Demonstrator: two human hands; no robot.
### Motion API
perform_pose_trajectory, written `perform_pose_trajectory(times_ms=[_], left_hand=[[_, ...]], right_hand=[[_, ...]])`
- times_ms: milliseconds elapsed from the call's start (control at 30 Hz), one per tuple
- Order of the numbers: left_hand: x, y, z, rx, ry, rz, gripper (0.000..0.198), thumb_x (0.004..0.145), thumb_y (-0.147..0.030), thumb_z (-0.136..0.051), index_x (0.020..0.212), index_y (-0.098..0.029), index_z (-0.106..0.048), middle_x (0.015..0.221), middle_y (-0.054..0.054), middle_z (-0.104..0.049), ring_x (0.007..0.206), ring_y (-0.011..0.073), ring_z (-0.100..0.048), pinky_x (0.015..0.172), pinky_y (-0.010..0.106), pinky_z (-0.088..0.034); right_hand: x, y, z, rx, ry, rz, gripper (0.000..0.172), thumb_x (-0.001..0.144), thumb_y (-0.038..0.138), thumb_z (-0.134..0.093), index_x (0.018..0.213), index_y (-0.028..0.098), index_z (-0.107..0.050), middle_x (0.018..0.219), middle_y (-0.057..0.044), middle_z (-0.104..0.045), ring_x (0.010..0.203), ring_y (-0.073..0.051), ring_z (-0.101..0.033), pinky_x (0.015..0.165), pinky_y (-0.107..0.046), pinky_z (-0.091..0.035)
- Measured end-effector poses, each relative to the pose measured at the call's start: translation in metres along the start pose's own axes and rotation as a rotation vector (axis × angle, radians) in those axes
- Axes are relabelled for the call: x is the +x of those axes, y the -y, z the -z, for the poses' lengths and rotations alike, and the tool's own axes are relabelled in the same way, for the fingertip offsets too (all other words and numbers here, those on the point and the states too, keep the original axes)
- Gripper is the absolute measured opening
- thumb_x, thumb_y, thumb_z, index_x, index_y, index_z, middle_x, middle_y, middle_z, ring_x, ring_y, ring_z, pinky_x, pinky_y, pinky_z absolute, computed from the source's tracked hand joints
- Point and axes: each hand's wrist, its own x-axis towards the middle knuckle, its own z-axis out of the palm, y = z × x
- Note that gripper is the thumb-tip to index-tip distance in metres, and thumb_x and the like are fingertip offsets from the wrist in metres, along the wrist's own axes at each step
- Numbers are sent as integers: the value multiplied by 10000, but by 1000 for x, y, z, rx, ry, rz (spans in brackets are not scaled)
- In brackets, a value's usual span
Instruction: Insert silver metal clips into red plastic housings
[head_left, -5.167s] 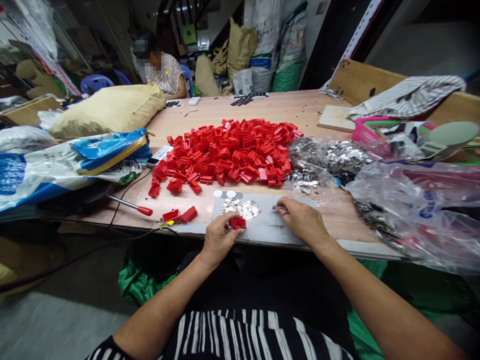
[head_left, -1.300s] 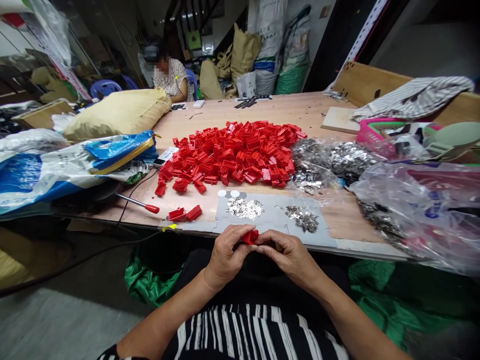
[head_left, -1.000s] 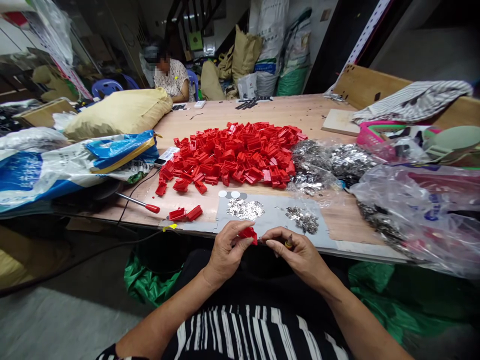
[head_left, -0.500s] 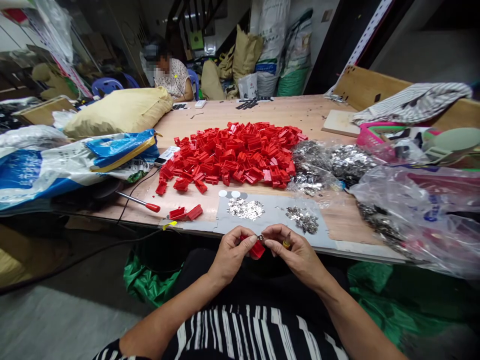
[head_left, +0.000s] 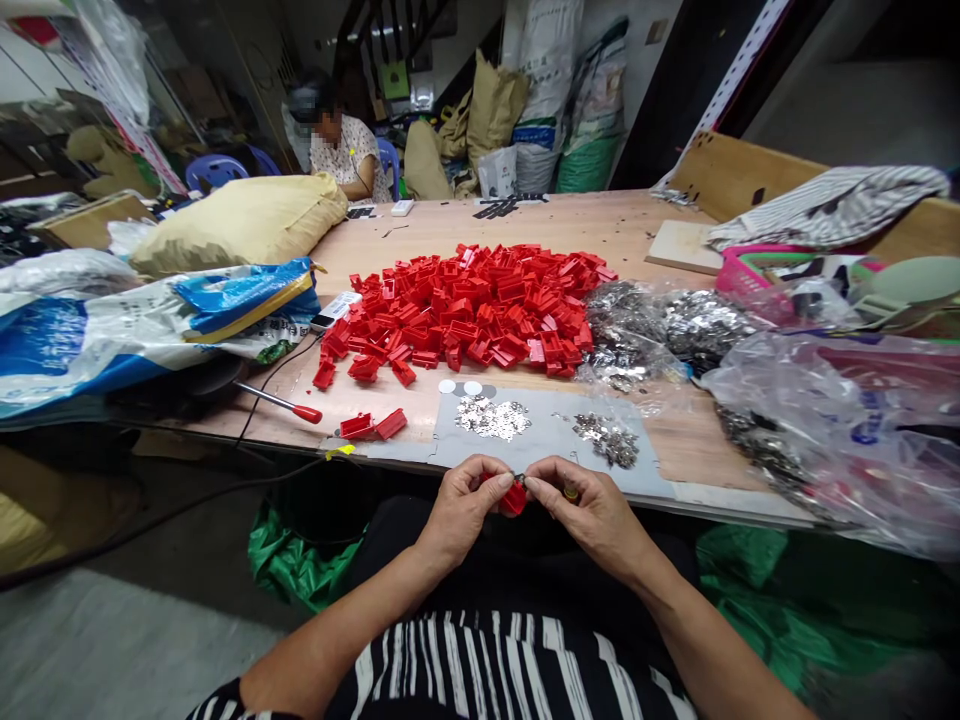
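My left hand [head_left: 461, 505] is closed on a small red plastic part [head_left: 514, 497], held over my lap just in front of the table's near edge. My right hand [head_left: 589, 510] is pinched at the part's right side, fingertips on a tiny metal piece, with a small yellow-tipped tool [head_left: 571, 491] tucked between its fingers. Just beyond my hands a grey mat [head_left: 544, 440] carries two small heaps of metal pieces [head_left: 491, 417] [head_left: 607, 438]. A big pile of red parts [head_left: 472, 305] lies on the table past the mat.
Two loose red parts [head_left: 373, 425] and a red-handled screwdriver [head_left: 281, 403] lie left of the mat. Clear bags of metal pieces [head_left: 660, 325] and plastic bags [head_left: 840, 420] fill the right; sacks [head_left: 172, 300] the left. Another person [head_left: 341, 150] sits at the far end.
Both hands left the mat and came together over my lap with the red part. In the last second the right fingertips closed in on the part's right side.
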Motion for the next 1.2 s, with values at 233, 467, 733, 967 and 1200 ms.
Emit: perform_pose_trajectory(times_ms=[233, 467, 733, 967, 1200], left_hand=[[2, 1, 5, 296, -28, -274, 133, 805, -270, -658, 779, -139, -654, 946, 64, -579, 926, 159, -567, 782, 250, -485], [1, 1, 8, 416, -58, -462, 85, 820, -240, -649, 835, -162, -682, 985, 76, -583, 959, 173, -583, 810, 285, -500], [0, 1, 9, 536, -71, -608, 77, 845, -218, -619, 873, -180, -681, 984, 71, -588, 948, 164, -594, 826, 305, -515], [1, 3, 15, 640, -151, -678, 354, 783, -253, -699, 1118, -209, -596, 1066, 70, -614, 1005, 183, -596, 842, 313, -513], [-1, -2, 19, 876, -182, -898, 413, 779, -289, -703, 1138, -182, -529, 979, 80, -635, 911, 178, -627, 818, 310, -526]], right_hand=[[-4, 0, -1, -131, -73, 52, 297, 896, 418, -501, 865, 152, -631, 703, -2, -606, 613, -66, -512, 577, -165, -387], [-6, 1, -1, -219, -113, 178, 218, 907, 339, -498, 917, 176, -642, 795, -12, -652, 640, -72, -558, 617, -169, -421], [-6, 0, -1, -253, -94, 186, 216, 907, 339, -488, 914, 181, -635, 779, -16, -645, 634, -81, -555, 613, -178, -427], [-6, 4, -1, -286, -124, 56, 209, 889, 334, -481, 846, 168, -600, 712, -1, -609, 601, -74, -524, 572, -171, -392], [-4, 11, -7, -301, -120, -14, 259, 884, 380, -472, 792, 165, -584, 612, 11, -557, 539, -69, -467, 520, -174, -349]])
